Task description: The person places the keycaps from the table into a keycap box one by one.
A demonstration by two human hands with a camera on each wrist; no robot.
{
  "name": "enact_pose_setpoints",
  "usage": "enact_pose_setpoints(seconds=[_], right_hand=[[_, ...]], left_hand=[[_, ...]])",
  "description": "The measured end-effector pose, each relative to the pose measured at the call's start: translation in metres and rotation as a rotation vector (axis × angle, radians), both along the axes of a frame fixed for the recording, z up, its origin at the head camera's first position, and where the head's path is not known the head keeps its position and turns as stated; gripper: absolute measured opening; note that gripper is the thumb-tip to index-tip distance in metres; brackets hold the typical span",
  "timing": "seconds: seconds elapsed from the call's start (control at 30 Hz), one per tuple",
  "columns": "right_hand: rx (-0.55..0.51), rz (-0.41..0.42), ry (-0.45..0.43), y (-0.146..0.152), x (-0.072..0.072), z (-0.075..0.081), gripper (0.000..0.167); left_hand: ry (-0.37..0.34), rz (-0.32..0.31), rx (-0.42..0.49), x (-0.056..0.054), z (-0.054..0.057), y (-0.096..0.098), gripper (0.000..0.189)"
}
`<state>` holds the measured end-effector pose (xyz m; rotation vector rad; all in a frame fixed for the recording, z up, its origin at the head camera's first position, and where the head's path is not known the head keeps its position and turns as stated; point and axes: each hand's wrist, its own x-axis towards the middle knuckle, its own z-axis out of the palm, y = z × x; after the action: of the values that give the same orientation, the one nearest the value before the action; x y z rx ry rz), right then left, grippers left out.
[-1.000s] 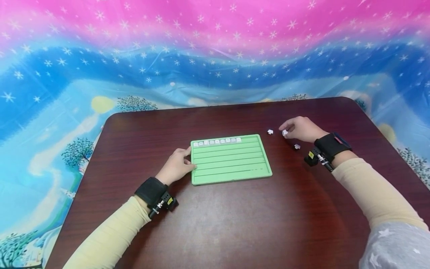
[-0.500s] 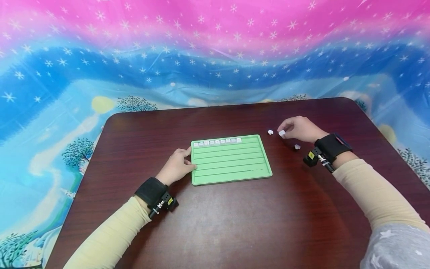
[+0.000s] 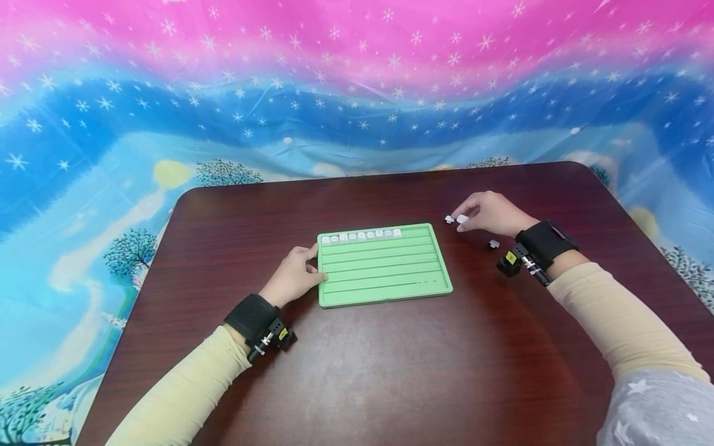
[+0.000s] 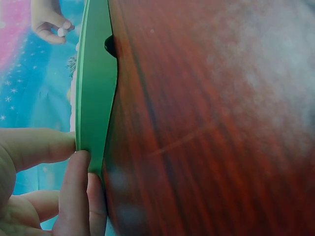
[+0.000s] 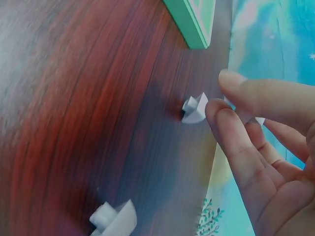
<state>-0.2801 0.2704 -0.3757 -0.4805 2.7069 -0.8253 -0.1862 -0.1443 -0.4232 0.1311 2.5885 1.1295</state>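
Note:
A green board [image 3: 385,266] with several lengthwise grooves lies on the table, a row of small white keycap-like tiles [image 3: 361,235] along its far edge. My left hand [image 3: 292,275] holds the board's left edge between thumb and fingers; the left wrist view shows the fingertips against its green side [image 4: 96,93]. Right of the board, my right hand [image 3: 493,214] pinches one white tile [image 3: 462,218] just above the table. Close to its fingertips lies a loose tile [image 3: 449,219], stem showing in the right wrist view. Another loose tile [image 3: 494,244] lies nearer me, below the right hand.
The dark reddish-brown table [image 3: 385,371] has rounded far corners. Behind it hangs a pink and blue cloth [image 3: 357,111] printed with snowflakes and trees. Each wrist wears a black strap [image 3: 546,248] with a small camera mount.
My right hand has moved a little left with the pinched tile, bringing it close beside the loose tile. The left hand and the board have stayed in place.

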Motion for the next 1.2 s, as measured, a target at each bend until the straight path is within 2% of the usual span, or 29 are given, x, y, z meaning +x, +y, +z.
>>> enact_pose_setpoints(seconds=[0.33, 0.7, 1.07, 1.2], right_hand=[[-0.046, -0.03, -0.013, -0.018, -0.001, -0.003, 0.026], [-0.101, 0.026, -0.001, -0.039, -0.004, -0.005, 0.027], [-0.083, 0.074, -0.047, -0.059, -0.007, -0.01, 0.024], [-0.057, 0.113, -0.03, -0.067, -0.007, -0.01, 0.02]], left_hand=[[-0.003, -0.002, -0.009, -0.001, 0.0, 0.0, 0.078], [-0.003, -0.008, -0.003, 0.0, 0.0, -0.001, 0.078], [0.0, -0.017, -0.009, -0.001, 0.0, -0.001, 0.078], [-0.001, -0.015, -0.006, -0.001, 0.0, -0.001, 0.078]])
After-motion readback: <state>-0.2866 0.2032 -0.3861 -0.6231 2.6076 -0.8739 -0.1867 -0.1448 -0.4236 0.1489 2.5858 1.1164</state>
